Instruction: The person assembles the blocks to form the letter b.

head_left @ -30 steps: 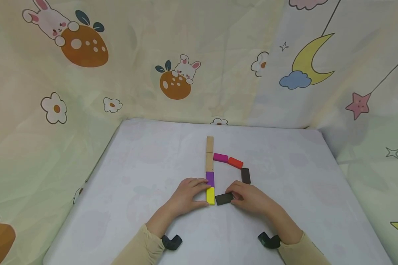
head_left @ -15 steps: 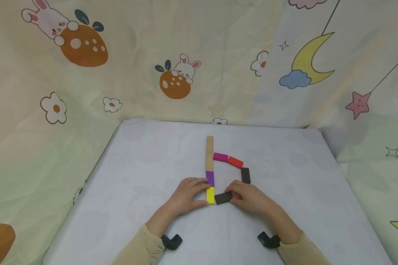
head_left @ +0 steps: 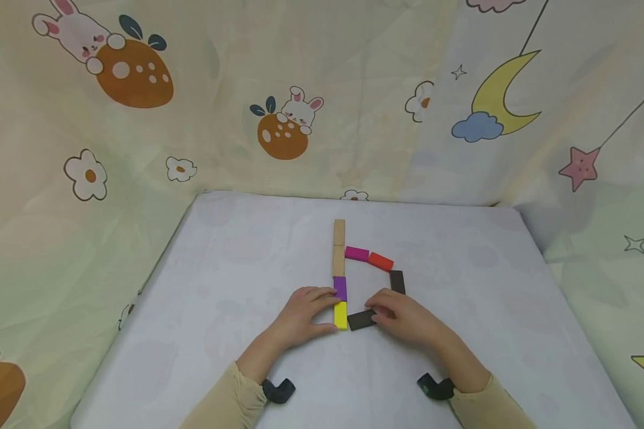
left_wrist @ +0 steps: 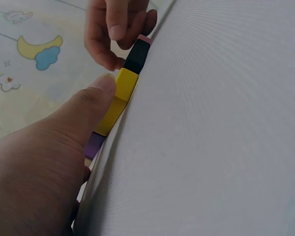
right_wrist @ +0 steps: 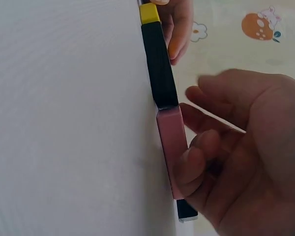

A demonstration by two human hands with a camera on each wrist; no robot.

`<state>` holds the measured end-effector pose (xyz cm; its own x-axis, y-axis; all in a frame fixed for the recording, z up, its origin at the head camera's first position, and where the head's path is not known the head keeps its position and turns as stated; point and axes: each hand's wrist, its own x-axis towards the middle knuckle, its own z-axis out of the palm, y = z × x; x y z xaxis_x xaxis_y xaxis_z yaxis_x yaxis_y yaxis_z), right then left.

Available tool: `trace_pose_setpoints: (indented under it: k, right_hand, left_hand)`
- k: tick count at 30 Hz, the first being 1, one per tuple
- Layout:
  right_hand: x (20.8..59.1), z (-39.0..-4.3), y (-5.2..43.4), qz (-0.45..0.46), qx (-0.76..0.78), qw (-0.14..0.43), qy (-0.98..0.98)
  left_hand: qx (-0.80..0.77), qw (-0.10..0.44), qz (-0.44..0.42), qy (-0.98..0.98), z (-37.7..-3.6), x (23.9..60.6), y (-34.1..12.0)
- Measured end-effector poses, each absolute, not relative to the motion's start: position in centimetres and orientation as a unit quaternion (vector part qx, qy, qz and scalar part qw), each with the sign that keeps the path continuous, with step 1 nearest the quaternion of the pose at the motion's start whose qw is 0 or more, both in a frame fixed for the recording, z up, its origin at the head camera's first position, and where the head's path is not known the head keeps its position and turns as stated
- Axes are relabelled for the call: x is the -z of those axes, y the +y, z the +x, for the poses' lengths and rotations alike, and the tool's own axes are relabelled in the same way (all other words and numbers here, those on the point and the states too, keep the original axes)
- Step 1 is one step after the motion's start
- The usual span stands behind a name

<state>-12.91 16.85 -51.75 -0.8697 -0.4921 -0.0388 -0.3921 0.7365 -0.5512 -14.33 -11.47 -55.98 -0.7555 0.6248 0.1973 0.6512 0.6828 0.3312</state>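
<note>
Wooden blocks lie end to end in a vertical row with a curved loop on its right. My left hand (head_left: 303,316) rests beside the row's near end, fingertips on the purple block (head_left: 340,288) and thumb against the side of the yellow block (left_wrist: 119,98). Close to the yellow block lies a black block (head_left: 361,320). Over its right end is my right hand (head_left: 405,316), thumb and forefinger apart and off the block. The right wrist view shows a pink block (right_wrist: 169,147) beside its curled lower fingers; in the head view that hand hides it.
Two plain wooden blocks (head_left: 339,247) form the row's far end. A magenta block (head_left: 356,254), a red block (head_left: 380,261) and another black block (head_left: 397,282) make the loop's upper part. A white-covered table (head_left: 236,250) meets patterned cloth walls (head_left: 204,77).
My right thumb and forefinger have parted from the black block, and the forefinger has lifted a little. The left hand and the blocks hold their places.
</note>
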Motion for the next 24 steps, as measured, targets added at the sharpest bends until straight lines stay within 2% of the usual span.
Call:
trace_pose_setpoints:
  k: [6, 14, 20, 24]
  right_hand:
    - [51.5, -13.1, 17.3, -0.148, 0.31, 0.076, 0.936]
    - [52.1, -13.0, 18.0, -0.263, 0.244, 0.068, 0.931]
    - [52.2, -13.0, 17.9, -0.269, 0.235, 0.047, 0.933]
    - [52.2, -13.0, 17.7, -0.262, 0.236, 0.054, 0.934]
  left_hand:
    - [0.194, 0.027, -0.346, -0.917, -14.3, 56.1, -11.5]
    - [0.195, 0.026, -0.349, -0.916, -14.3, 56.0, -11.6]
    - [0.191, 0.026, -0.349, -0.917, -14.3, 56.1, -11.5]
    - [0.192, 0.027, -0.35, -0.917, -14.3, 56.1, -11.5]
